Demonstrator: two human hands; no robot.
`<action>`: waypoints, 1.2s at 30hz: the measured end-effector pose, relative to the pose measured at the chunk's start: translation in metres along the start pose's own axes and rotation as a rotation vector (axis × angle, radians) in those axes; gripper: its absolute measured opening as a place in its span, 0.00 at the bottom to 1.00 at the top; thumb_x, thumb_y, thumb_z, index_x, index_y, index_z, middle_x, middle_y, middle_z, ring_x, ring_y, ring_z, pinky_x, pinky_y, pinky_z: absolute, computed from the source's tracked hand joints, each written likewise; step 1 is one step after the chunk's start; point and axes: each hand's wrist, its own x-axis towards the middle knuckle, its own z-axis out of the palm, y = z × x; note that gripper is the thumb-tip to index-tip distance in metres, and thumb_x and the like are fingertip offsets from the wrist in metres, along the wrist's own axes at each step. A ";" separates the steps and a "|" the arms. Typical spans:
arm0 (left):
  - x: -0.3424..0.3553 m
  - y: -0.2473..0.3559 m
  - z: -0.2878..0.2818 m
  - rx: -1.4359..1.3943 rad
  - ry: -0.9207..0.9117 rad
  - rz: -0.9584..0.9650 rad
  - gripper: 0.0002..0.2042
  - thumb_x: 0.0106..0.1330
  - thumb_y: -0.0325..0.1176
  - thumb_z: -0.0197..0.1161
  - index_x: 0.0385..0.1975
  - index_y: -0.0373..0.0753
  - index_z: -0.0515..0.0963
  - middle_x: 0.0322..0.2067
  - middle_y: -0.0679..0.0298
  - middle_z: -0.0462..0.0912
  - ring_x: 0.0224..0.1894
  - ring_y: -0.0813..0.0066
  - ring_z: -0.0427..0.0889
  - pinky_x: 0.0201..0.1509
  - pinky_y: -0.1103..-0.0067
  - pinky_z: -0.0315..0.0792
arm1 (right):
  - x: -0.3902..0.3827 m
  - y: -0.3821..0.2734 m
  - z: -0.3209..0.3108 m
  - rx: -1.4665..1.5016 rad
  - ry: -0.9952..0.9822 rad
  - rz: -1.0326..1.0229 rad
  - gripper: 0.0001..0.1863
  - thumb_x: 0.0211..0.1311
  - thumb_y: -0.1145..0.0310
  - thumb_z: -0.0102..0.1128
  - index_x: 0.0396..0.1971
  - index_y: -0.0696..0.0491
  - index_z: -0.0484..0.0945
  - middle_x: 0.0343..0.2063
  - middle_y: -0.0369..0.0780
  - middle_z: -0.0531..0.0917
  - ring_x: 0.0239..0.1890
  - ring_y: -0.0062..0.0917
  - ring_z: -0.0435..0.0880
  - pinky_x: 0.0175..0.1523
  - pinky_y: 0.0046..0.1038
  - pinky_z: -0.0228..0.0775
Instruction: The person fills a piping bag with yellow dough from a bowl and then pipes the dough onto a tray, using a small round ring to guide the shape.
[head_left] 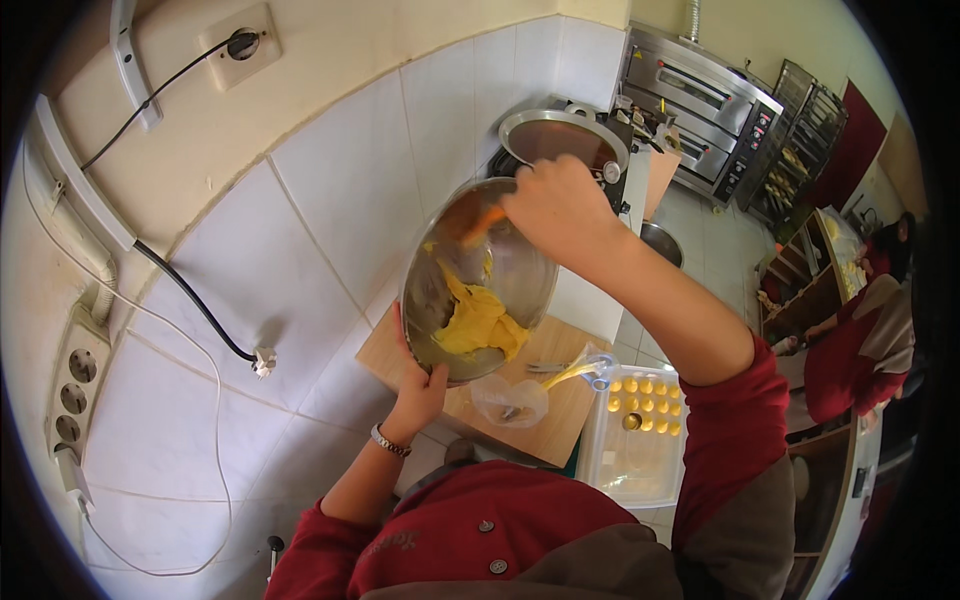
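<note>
A metal mixing bowl (532, 285) is tilted toward me, with soft yellow cream (478, 322) clinging to its lower inside. My left hand (420, 385) is closed on the bowl's lower left rim, the thumb in front. My right hand (565, 205) is closed at the upper right rim, gripping what looks like an orange spatula (482, 226) that reaches into the bowl; motion blurs its blade. Below the bowl, a clear piping bag (510, 402) streaked with yellow lies on a light wooden board (560, 432).
Right of the board, a clear plastic tray (625, 482) holds several small yellow rounds. A wide pan (562, 140) with a thermometer (611, 172) sits on the stove behind. A steel oven (690, 105) stands farther back. At right, another person (850, 340) works by wooden shelves.
</note>
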 end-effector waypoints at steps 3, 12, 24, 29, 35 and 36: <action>0.001 0.004 0.006 -0.127 0.016 0.037 0.38 0.59 0.14 0.38 0.63 0.53 0.28 0.56 0.54 0.55 0.51 0.59 0.70 0.44 0.67 0.78 | -0.021 -0.004 0.031 0.150 -0.164 -0.001 0.02 0.40 0.70 0.58 0.14 0.48 0.79 0.17 0.38 0.79 0.25 0.28 0.81 0.26 0.28 0.66; 0.003 0.004 0.004 -0.264 0.057 -0.120 0.36 0.61 0.15 0.37 0.62 0.52 0.25 0.55 0.53 0.56 0.50 0.57 0.71 0.45 0.67 0.78 | -0.018 0.006 0.025 0.102 -0.035 0.175 0.04 0.43 0.70 0.57 0.18 0.49 0.81 0.20 0.39 0.81 0.25 0.29 0.82 0.27 0.30 0.70; 0.003 0.008 -0.004 -0.320 0.035 -0.198 0.29 0.61 0.16 0.35 0.61 0.42 0.35 0.56 0.50 0.56 0.52 0.54 0.71 0.47 0.66 0.78 | -0.035 -0.003 0.043 0.222 -0.132 0.184 0.22 0.45 0.76 0.51 0.41 0.37 0.79 0.20 0.39 0.76 0.26 0.32 0.79 0.28 0.33 0.69; 0.004 -0.003 -0.011 -0.293 0.036 -0.176 0.30 0.61 0.17 0.36 0.61 0.43 0.33 0.56 0.50 0.55 0.51 0.53 0.71 0.47 0.66 0.78 | -0.029 -0.001 0.028 0.282 -0.231 0.184 0.22 0.44 0.75 0.51 0.40 0.37 0.79 0.19 0.40 0.78 0.24 0.34 0.80 0.27 0.34 0.70; 0.002 0.007 -0.005 -0.223 0.081 -0.100 0.35 0.61 0.15 0.37 0.62 0.47 0.27 0.55 0.51 0.55 0.51 0.55 0.71 0.46 0.67 0.78 | -0.026 0.008 0.040 0.235 -0.160 0.259 0.22 0.43 0.75 0.54 0.39 0.36 0.80 0.19 0.41 0.79 0.23 0.34 0.80 0.28 0.34 0.71; 0.001 0.004 -0.005 -0.211 0.101 -0.075 0.35 0.60 0.15 0.37 0.62 0.47 0.27 0.54 0.52 0.55 0.51 0.56 0.71 0.46 0.67 0.78 | -0.036 0.000 0.043 0.308 -0.183 0.241 0.20 0.42 0.74 0.54 0.37 0.38 0.81 0.20 0.41 0.80 0.24 0.34 0.81 0.29 0.33 0.71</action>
